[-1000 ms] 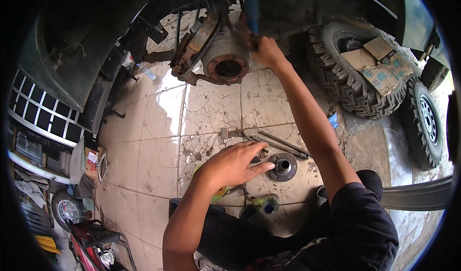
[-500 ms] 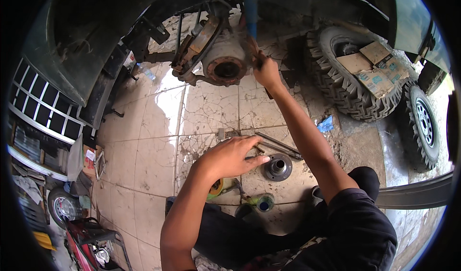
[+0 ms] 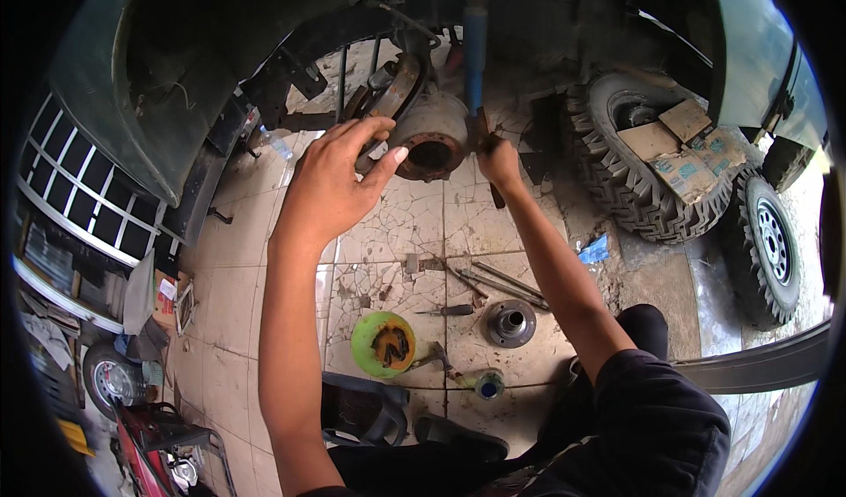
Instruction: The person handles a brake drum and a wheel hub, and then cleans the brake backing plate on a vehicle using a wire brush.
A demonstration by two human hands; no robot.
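A: What's been changed?
B: Left hand (image 3: 330, 180) has been raised from above the floor (image 3: 229, 321) to the left side of the round metal housing (image 3: 441, 116). Right hand (image 3: 500, 164) has been kept on the other side.

A: Left state?
B: Open. Thumb and fingers are spread, nothing held. Thumb tip is lined up with the housing's rusty rim; contact can't be confirmed from this view.

A: Right?
B: Closed around a tool (image 3: 497, 196). Handle end is seen below the fist, a brown part above it, close to the lower end of the blue tube (image 3: 474, 48). Exact kind of tool can't be told.

A: Where's the housing?
B: Upper middle, under the vehicle, between the two hands. Dark round opening is faced toward the viewer.

A: Meaning of the change?
B: Judgement: attention is now centred on the housing by both hands; floor parts are left unhandled.

A: Which floor parts?
B: Flanged hub (image 3: 511, 323) is set with its short pipe upward. Two metal rods (image 3: 504, 287) are laid just beyond it, screwdriver (image 3: 456, 310) to its left. Green bowl (image 3: 359, 343) with dark bits inside is uncovered now that the left arm has been shifted.
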